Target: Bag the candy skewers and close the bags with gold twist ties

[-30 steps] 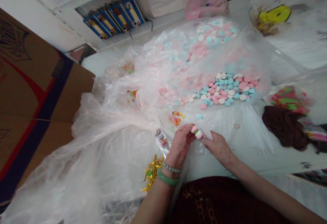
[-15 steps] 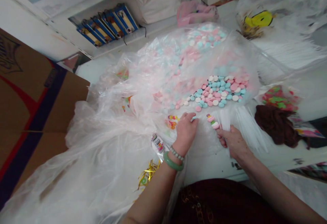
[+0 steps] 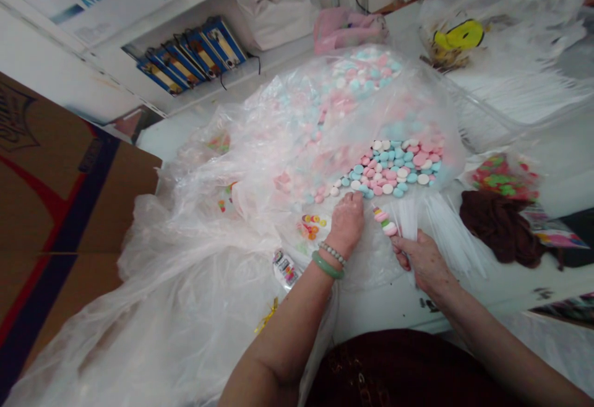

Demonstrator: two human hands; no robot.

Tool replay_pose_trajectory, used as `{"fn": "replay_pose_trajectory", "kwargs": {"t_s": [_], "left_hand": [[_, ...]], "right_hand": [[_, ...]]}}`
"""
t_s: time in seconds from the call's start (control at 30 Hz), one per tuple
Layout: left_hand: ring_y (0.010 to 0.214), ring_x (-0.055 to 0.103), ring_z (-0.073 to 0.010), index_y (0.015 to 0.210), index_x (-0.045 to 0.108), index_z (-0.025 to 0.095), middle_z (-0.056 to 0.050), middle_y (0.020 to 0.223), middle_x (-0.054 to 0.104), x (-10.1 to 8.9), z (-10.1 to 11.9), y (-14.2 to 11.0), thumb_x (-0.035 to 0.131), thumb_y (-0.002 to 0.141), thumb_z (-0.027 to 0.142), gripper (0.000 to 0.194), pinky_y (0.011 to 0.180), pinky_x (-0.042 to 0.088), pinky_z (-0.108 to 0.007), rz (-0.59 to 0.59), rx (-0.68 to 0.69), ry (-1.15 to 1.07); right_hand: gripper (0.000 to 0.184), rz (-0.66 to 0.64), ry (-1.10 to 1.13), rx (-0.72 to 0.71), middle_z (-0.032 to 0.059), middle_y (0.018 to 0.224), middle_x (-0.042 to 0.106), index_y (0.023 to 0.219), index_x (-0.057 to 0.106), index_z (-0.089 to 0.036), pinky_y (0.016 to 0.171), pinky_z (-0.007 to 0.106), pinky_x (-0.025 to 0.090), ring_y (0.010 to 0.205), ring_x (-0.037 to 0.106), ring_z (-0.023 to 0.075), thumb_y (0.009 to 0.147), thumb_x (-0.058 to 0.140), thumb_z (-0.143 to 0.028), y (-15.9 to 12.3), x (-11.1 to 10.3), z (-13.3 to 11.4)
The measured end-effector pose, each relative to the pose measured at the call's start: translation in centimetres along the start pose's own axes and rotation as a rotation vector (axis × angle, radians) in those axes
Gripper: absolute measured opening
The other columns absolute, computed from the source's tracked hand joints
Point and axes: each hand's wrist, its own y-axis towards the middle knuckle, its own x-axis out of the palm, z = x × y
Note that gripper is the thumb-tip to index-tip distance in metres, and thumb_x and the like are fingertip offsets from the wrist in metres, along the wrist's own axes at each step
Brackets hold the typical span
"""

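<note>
Watching from beside the white table [image 3: 380, 308], I can see a person at its near edge, with dark red clothing [image 3: 399, 373] showing below the arms. The left hand [image 3: 346, 224], wearing a green bangle [image 3: 327, 265] and a beaded bracelet [image 3: 332, 253], is loosely curled, its fingertips pressed down at the near end of a heap of round pastel candies [image 3: 399, 162] in pink, blue and white. Whether it has hold of a candy, I cannot tell. The right hand [image 3: 422, 261] is partly closed around the lower part of a bunch of white sticks [image 3: 407, 221], which fan out toward the table's right side. Just beside that hand, a short stack of pink, green and white candies [image 3: 383, 220] sits tilted on a stick.

The heap lies among the folds of a big clear plastic bag [image 3: 195, 209] that spills toward the left, against a cardboard box [image 3: 60, 209]. Near the left hand are a few yellow and orange candies [image 3: 310, 226] and a printed wrapper [image 3: 284, 268], with gold tinsel [image 3: 266, 315] nearer the edge. On the right are a brown cloth [image 3: 499, 227] and a bag of red and green candies [image 3: 503, 178]. Blue boxes [image 3: 190, 57] line a shelf beyond the far edge.
</note>
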Motion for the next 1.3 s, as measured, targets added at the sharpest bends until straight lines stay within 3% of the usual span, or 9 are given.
{"fn": "replay_pose_trajectory", "kwargs": {"t_s": [0.17,0.33,0.57,0.7,0.8,0.9,0.97,1.1,1.3], "left_hand": [[0.094,0.059,-0.0223,0.106,0.055,0.016,-0.009,0.101,0.062,-0.5,-0.3,-0.5,0.046,0.091,0.018,0.018,0.076,0.045,-0.031,-0.046,0.033,0.076],[0.084,0.061,-0.0228,0.094,0.059,0.016,-0.009,0.091,0.063,-2.0,-0.9,-4.4,0.051,0.088,0.018,0.01,0.072,0.046,-0.033,-0.156,-0.107,0.137],[0.098,0.057,-0.0219,0.121,0.056,0.018,-0.01,0.109,0.062,0.4,-2.7,-8.4,0.048,0.092,0.016,0.031,0.087,0.046,-0.036,0.026,0.041,-0.086],[0.093,0.058,-0.0212,0.12,0.062,0.022,-0.008,0.098,0.064,0.9,-3.3,-8.4,0.054,0.088,0.016,0.034,0.086,0.045,-0.036,0.161,-0.172,-0.426],[0.072,0.057,-0.0158,0.113,0.065,0.021,-0.002,0.08,0.062,-0.2,-3.5,-8.2,0.063,0.082,0.023,0.032,0.07,0.046,-0.029,0.247,-0.478,-0.962],[0.056,0.051,-0.0101,0.103,0.065,0.017,0.002,0.069,0.057,-1.8,-3.7,-8.4,0.071,0.075,0.031,0.032,0.055,0.042,-0.023,0.116,-0.649,-1.579],[0.057,0.052,-0.0084,0.097,0.065,0.014,0.002,0.069,0.057,-2.4,-4.0,-8.7,0.076,0.07,0.03,0.033,0.053,0.042,-0.021,0.035,-0.684,-1.834],[0.057,0.053,-0.0068,0.095,0.065,0.011,0.001,0.068,0.058,-2.6,-4.5,-9.3,0.076,0.071,0.027,0.03,0.053,0.044,-0.017,0.021,-0.748,-2.009],[0.055,0.052,-0.006,0.097,0.066,0.011,0.001,0.068,0.059,-2.1,-4.6,-9.5,0.073,0.074,0.023,0.027,0.053,0.044,-0.017,0.02,-0.718,-2.03]], "right_hand": [[0.019,-0.034,-0.032,-0.003,-0.0069,0.051,0.049,0.07,0.049,-0.019,0.034,0.02,0.021,0.036,0.034,0.0049,0.063,0.063,-0.029,-0.1,0.1,-0.3],[0.017,-0.167,-0.111,0.001,-0.0079,0.047,0.043,0.064,0.048,-0.019,0.035,0.02,0.021,0.036,0.033,0.0051,0.067,0.06,-0.03,-0.6,0.1,-0.1],[0.016,-0.278,-0.217,0.023,-0.007,0.047,0.045,0.064,0.049,-0.02,0.036,0.021,0.027,0.037,0.037,0.0074,0.071,0.059,-0.03,-1.2,0.7,1.0],[0.014,-0.275,-0.253,-0.001,-0.0071,0.047,0.044,0.062,0.049,-0.02,0.037,0.021,0.026,0.038,0.037,0.0079,0.07,0.057,-0.029,-1.3,0.6,0.8],[0.014,-0.287,-0.328,-0.007,-0.0071,0.044,0.043,0.062,0.049,-0.021,0.039,0.022,0.027,0.038,0.037,0.0088,0.07,0.056,-0.03,-1.8,0.6,0.3],[0.014,-0.315,-0.439,-0.043,-0.0067,0.043,0.042,0.062,0.05,-0.021,0.043,0.023,0.029,0.041,0.037,0.0098,0.07,0.054,-0.031,-2.6,1.1,-0.2],[0.014,-0.322,-0.518,-0.095,-0.0064,0.043,0.042,0.063,0.051,-0.021,0.045,0.024,0.031,0.043,0.038,0.0107,0.071,0.053,-0.032,-3.1,1.5,-0.2],[0.017,-0.32,-0.624,-0.193,-0.0055,0.046,0.043,0.065,0.054,-0.021,0.048,0.024,0.031,0.046,0.04,0.012,0.073,0.053,-0.036,-3.3,2.0,0.4],[0.015,-0.324,-0.636,-0.217,-0.0048,0.048,0.043,0.068,0.057,-0.021,0.049,0.024,0.03,0.049,0.04,0.0131,0.073,0.052,-0.034,-3.1,1.9,0.7]]}}
